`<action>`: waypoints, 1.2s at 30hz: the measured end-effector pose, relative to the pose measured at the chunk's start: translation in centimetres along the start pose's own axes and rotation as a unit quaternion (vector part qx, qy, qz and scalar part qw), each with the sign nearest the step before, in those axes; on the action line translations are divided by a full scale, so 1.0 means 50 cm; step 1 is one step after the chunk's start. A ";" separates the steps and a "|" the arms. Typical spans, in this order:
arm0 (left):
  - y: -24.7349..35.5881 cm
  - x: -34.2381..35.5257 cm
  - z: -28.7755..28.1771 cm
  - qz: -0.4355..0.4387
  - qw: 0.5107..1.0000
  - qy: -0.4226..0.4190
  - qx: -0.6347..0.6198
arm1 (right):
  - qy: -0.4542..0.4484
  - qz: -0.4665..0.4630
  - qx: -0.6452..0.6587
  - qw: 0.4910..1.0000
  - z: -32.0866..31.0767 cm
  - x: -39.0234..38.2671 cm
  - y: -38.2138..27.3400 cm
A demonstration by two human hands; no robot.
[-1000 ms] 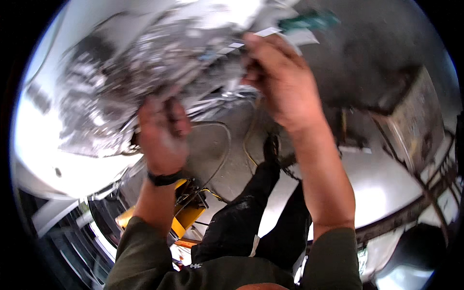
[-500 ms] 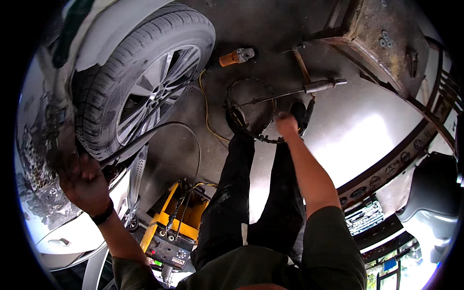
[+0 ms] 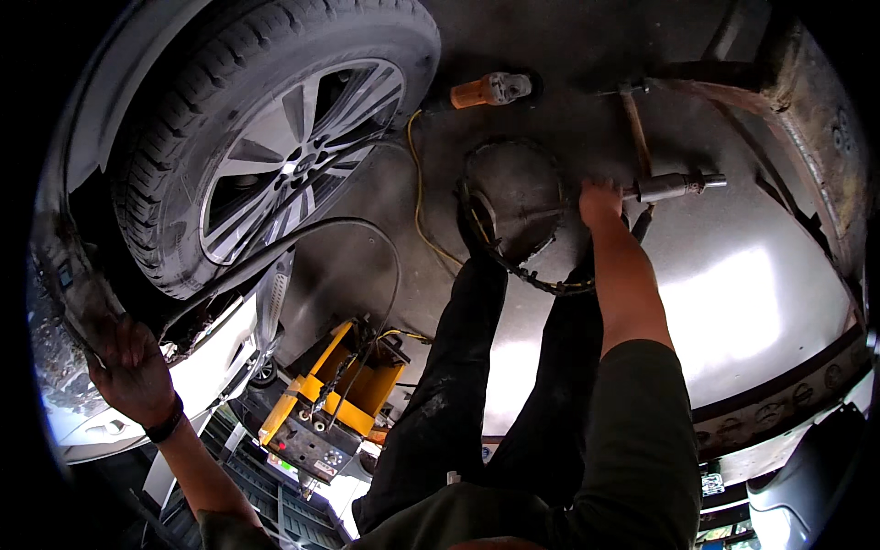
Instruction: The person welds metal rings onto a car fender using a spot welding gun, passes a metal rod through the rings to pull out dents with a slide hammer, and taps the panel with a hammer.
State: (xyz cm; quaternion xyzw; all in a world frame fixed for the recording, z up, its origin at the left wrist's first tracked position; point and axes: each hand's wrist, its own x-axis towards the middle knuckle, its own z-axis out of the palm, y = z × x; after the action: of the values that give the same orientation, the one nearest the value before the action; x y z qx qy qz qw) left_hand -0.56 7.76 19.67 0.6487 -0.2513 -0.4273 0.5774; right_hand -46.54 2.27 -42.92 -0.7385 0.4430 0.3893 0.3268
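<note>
Rod-tool (image 3: 674, 186) crosswise, cyl. end R

silver cylindrical rod tool (image 3: 674, 186) crosswise at right, scuffed car panel (image 3: 60, 353) at far left

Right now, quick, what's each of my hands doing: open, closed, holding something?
Left hand: fingers curled at the car's edge; whether it grips can't be told.
Right hand: looks closed on the metal tool.

Orange grinder (image 3: 484, 91) on floor (image 3: 431, 307); metal table (image 3: 823, 133) right, seemingly rusty.
</note>
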 end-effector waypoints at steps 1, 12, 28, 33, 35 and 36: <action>-0.011 0.009 0.016 -0.010 0.999 0.012 -0.035 | 0.006 0.007 0.000 1.000 0.013 0.004 0.037; -0.035 -0.002 -0.022 0.025 0.990 0.108 -0.084 | 0.005 -0.161 0.113 0.980 -0.285 -0.382 0.142; 0.009 -0.011 0.124 -0.068 0.944 0.223 -0.233 | 0.126 -0.316 0.503 0.795 -0.729 -1.012 -0.203; -0.002 -0.009 0.110 -0.071 0.952 0.216 -0.206 | 0.077 -0.300 0.564 0.766 -0.910 -1.135 -0.339; 0.012 -0.009 0.123 -0.103 0.946 0.226 -0.208 | 0.035 -0.335 0.626 0.703 -0.987 -1.197 -0.366; -0.013 -0.005 0.109 -0.095 0.952 0.217 -0.193 | 0.010 -0.357 0.634 0.685 -1.032 -1.238 -0.390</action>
State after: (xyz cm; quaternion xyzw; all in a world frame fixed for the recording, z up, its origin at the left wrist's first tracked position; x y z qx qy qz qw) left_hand -5.39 5.21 19.29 0.6231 0.0301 -0.3697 0.6886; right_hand -32.93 -8.02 38.23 -0.4608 0.2902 -0.1381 0.8273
